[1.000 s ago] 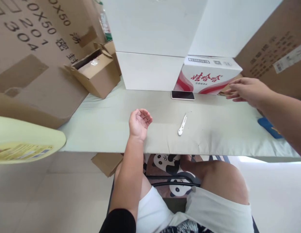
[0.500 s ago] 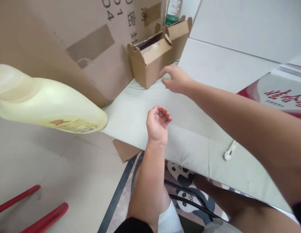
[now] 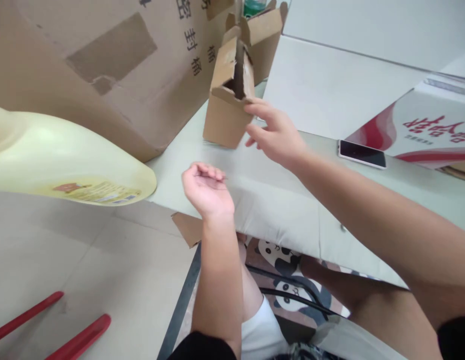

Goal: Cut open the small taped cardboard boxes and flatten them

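Observation:
A small brown cardboard box [image 3: 227, 119] with an open top stands on the pale cloth-covered table [image 3: 262, 205], turned at an angle. At its right top corner is my right hand [image 3: 273, 130], index fingertip at the box's edge, thumb and other fingers apart. My left hand [image 3: 209, 192] hovers over the table in front of the box, palm up, fingers loosely curled, with nothing clearly held. Behind the first box stands a second small cardboard box [image 3: 266, 45], close against it.
A large carton [image 3: 115, 100] rises at the left, with a pale yellow bottle [image 3: 78, 155] before it. Behind the boxes is a green bottle [image 3: 255, 7]. A phone [image 3: 362, 154] lies beside a red and white carton [image 3: 427, 120] at right. Red bars [image 3: 82, 337] stand lower left.
The front cardboard box has turned, and its near end now faces me. My right hand has come to its corner. My left hand has shifted left. The view has moved, showing the phone.

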`<state>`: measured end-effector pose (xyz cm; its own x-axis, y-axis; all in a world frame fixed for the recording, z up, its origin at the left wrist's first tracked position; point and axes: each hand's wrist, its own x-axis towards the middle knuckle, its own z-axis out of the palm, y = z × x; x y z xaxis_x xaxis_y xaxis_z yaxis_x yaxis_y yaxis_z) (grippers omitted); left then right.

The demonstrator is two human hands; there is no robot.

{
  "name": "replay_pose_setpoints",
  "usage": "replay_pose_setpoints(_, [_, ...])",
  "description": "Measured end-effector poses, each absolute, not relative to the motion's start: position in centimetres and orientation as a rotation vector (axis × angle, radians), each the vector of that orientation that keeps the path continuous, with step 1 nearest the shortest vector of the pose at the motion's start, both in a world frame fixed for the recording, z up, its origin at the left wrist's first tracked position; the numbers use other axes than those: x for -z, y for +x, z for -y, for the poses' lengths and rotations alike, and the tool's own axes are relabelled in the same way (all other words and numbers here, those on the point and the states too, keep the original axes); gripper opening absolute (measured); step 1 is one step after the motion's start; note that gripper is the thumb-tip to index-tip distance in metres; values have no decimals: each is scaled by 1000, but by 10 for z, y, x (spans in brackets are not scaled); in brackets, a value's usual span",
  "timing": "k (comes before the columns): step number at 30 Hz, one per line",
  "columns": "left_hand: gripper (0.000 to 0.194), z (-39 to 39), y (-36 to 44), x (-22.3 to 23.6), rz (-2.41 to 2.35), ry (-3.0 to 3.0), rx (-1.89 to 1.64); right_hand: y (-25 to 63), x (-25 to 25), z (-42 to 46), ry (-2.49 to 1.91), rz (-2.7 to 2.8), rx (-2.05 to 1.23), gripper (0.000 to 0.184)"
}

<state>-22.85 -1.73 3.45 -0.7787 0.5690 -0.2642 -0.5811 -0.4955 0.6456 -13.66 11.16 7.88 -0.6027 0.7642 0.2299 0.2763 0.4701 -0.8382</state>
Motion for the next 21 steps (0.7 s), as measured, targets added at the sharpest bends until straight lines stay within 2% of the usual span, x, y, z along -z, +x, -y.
replay_pose_setpoints(5, [18, 9, -214, -34, -1240, 188, -2455, 4, -90, -46, -942, 2084, -861, 17])
replay_pose_setpoints(7, [12, 6, -205, -32, -1412, 444, -2408, 52, -97, -22, -875, 2138, -761, 32])
replay_pose_setpoints(8, [15, 5, -201, -31, -1492, 614, -2359, 73, -100, -11, -847, 2153, -730, 31])
replay_pose_setpoints(10, [31, 2, -193, -28, -1594, 977, -2245, 104, -106, 6, -743, 2191, -695, 22])
replay_pose_setpoints(13, [46, -4, -181, -27, -1614, 1391, -2024, 130, -111, 19, -571, 2329, -649, 22])
replay_pose_setpoints(16, [45, -11, -167, -29, -1587, 1563, -1820, 136, -112, 20, -432, 2450, -640, 14])
replay_pose_setpoints(19, [44, -17, -156, -31, -1559, 1593, -1794, 138, -110, 17, -447, 2446, -599, 7])
replay_pose_setpoints(21, [44, -21, -152, -30, -1540, 1596, -1847, 137, -109, 16, -472, 2480, -524, 16])
